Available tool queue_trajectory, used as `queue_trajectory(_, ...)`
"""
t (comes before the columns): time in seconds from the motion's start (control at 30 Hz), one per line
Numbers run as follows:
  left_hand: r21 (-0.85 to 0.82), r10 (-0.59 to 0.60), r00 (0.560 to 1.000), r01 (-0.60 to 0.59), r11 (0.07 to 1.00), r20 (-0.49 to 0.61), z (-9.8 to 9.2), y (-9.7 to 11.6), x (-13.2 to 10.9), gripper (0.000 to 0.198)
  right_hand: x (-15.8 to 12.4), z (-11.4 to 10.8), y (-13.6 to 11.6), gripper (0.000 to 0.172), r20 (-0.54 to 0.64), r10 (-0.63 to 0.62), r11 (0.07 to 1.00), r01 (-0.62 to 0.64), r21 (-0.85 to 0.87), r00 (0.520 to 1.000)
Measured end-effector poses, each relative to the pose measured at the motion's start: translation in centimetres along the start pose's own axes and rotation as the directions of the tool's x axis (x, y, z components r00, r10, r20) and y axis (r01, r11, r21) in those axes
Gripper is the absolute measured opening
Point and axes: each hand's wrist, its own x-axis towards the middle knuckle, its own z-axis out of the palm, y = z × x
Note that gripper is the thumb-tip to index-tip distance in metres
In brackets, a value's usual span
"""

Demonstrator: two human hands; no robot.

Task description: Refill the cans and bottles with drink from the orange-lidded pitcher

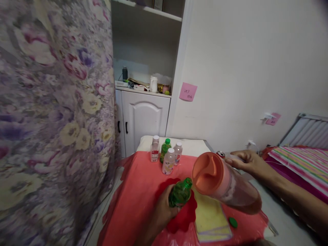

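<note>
My left hand [165, 206] is wrapped round an uncapped green bottle [180, 193], its neck leaning up and to the right. Beside it, a clear pitcher with an orange top [238, 189] is tipped so its mouth faces left, close to the bottle's neck. I see no stream between them. My right hand [247, 161] is closed at the pitcher's far side; the grip point is partly hidden behind the pitcher. Below the bottle lies a red scalloped tray [191, 217]. A loose green cap [233, 222] rests at the right, near a yellow cloth [212, 222].
Several capped bottles [168, 164] stand at the back of the table, which has a red cover [138, 201]. A floral curtain [51, 119] hangs at the left. Behind is a white cabinet [146, 116]. A can [220, 154] stands behind the pitcher.
</note>
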Motion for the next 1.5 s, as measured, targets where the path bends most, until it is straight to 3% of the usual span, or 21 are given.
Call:
queue_trajectory(0.27, -0.028, -0.032, 0.999, 0.032, 0.999, -0.010, 0.2, 0.7, -0.1, 0.065, -0.2, 0.4, 0.9, 0.052, -0.015, -0.021, 0.999, 0.021, -0.030, 1.000)
queue_trajectory(0.57, -0.019, -0.014, 1.000, 0.014, 1.000, -0.008, 0.3, 0.8, 0.0, 0.065, -1.3, 1.4, 1.7, 0.054, -0.088, 0.018, 0.988, -0.004, 0.154, 0.996)
queue_trajectory(0.73, 0.021, -0.028, 0.999, 0.029, 0.999, -0.032, 0.4, 1.4, 0.1, 0.069, -2.1, 1.8, 5.3, 0.056, -0.215, 0.027, 0.950, 0.042, 0.309, 0.976)
queue_trajectory(0.97, 0.074, -0.034, 0.998, 0.037, 0.997, -0.049, 0.0, 0.9, 0.3, 0.070, -3.3, 3.4, 9.0, 0.048, -0.418, 0.095, 0.845, 0.149, 0.514, 0.903)
queue_trajectory(1.27, 0.091, -0.052, 0.997, 0.058, 0.994, -0.064, -0.7, 0.1, 0.8, 0.071, -3.3, 6.0, 13.2, 0.045, -0.581, 0.173, 0.809, 0.221, 0.544, 0.795)
queue_trajectory(1.5, 0.081, -0.096, 0.989, 0.105, 0.991, -0.113, -0.8, -0.2, 1.2, 0.075, -2.5, 7.6, 16.0, 0.044, -0.594, 0.157, 0.822, 0.229, 0.521, 0.789)
